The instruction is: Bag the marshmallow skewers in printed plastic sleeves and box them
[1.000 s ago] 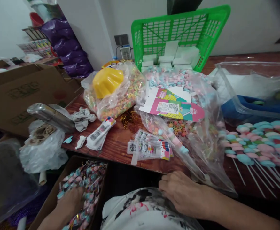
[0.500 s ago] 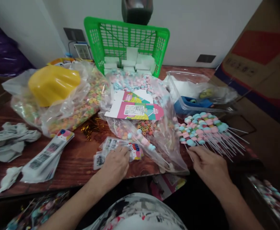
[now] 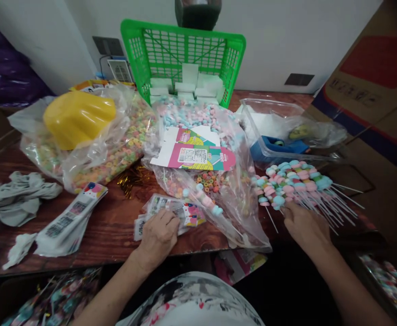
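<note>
My left hand [image 3: 160, 234] is curled over a small pile of clear printed plastic bags [image 3: 192, 214] near the front edge of the table; its fingertips, closed on the bag, are partly hidden. My right hand [image 3: 307, 228] is closed at the near side of a heap of marshmallow skewers [image 3: 295, 181], pinching a stick there, mostly covered by the fingers. Pink, blue, white and yellow marshmallows are threaded on white sticks. One loose skewer [image 3: 205, 199] lies slantwise on a clear bag of ring candies [image 3: 208, 182] between my hands.
A flat printed card [image 3: 193, 157] rests on the candy bag. Behind stands a green basket [image 3: 183, 34] with white packets. To the left are a yellow bowl [image 3: 79, 117] on a candy bag and long printed bags [image 3: 64, 224]. A clear tub [image 3: 276, 111] stands back right, beside a cardboard box [image 3: 371, 95].
My right hand has shifted slightly right along the heap, away from the leftmost skewer's stick. My left hand stays on the printed bags, its fingers a little more curled. The view has shifted slightly.
</note>
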{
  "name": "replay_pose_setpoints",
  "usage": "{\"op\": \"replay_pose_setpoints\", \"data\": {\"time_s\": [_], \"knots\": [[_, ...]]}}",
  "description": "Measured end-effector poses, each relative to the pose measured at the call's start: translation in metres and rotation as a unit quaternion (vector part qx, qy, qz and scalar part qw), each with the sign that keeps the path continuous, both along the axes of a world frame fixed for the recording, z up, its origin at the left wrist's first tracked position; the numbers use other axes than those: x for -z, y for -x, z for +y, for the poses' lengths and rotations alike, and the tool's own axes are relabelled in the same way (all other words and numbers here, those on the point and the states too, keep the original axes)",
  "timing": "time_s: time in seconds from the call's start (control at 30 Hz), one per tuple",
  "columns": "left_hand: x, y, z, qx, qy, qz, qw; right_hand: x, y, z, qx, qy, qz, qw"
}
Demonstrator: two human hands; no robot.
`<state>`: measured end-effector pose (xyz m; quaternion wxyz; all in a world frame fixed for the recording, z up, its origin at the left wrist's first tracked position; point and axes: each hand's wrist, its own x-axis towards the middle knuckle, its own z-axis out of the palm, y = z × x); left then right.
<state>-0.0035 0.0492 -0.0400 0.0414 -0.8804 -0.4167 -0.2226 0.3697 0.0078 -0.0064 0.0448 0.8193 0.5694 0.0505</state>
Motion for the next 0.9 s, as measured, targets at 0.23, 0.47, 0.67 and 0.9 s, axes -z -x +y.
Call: {"op": "replay_pose_setpoints", "data": {"time_s": [0.23, 0.47, 0.67, 0.9], "knots": [[-0.002, -0.001, -0.008, -0.039, 0.070, 0.008, 0.997, -0.021, -0.042, -0.032, -0.002, -0.178, 0.038, 0.983], [0.007, 0.000, 0.003, -0.026, 0.109, -0.116, 0.987, -0.044, -0.067, -0.039, -0.015, -0.172, -0.018, 0.985], [-0.012, 0.004, 0.009, -0.025, 0.203, -0.050, 0.978, -0.053, -0.062, -0.032, -0.104, -0.250, -0.063, 0.961], [-0.080, -0.093, 0.051, 0.148, 0.284, -0.167, 0.933, -0.028, -0.058, -0.036, -0.165, -0.343, -0.035, 0.924]]}}
